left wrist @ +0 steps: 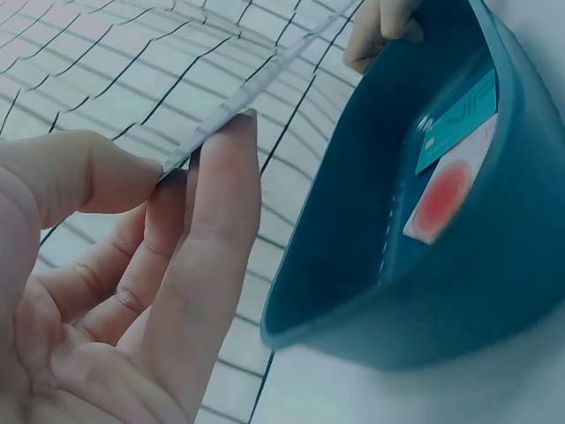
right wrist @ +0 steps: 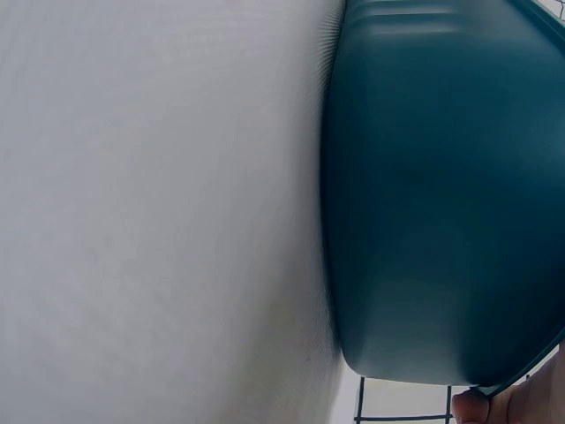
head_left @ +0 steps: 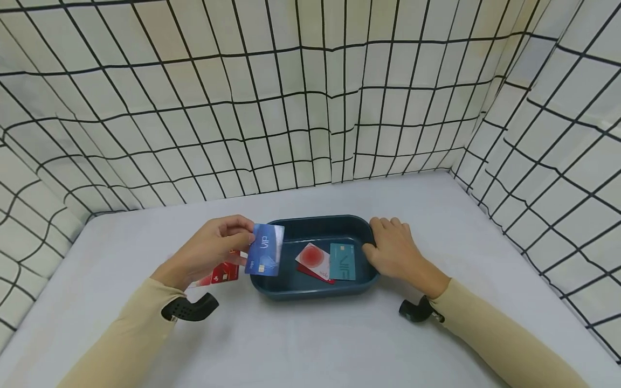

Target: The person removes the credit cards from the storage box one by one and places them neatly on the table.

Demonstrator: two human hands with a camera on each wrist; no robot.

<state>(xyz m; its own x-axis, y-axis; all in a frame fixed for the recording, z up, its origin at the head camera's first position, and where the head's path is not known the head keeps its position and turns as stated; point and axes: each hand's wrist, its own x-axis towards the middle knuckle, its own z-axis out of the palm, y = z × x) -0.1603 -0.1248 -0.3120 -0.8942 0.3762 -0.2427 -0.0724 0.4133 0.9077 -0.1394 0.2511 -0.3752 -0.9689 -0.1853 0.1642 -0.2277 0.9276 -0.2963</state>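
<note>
My left hand (head_left: 206, 248) pinches a blue VIP card (head_left: 266, 249) between thumb and fingers, over the left end of a dark teal plastic bin (head_left: 315, 296). In the left wrist view that card appears nearly edge-on. With thumb inside and fingers outside, my right hand (head_left: 395, 249) grips the bin's right rim; in the right wrist view the bin's outer wall (right wrist: 441, 194) fills much of the picture. Inside the bin lie a white card with a red circle (head_left: 312, 255), a red card (head_left: 315, 274) partly under it, and a teal card (head_left: 342, 262).
Red cards (head_left: 225, 273) lie on the white table (head_left: 310, 345) left of the bin, partly hidden by my left hand. A white backdrop with black grid lines (head_left: 310, 113) rises behind the table and at both sides.
</note>
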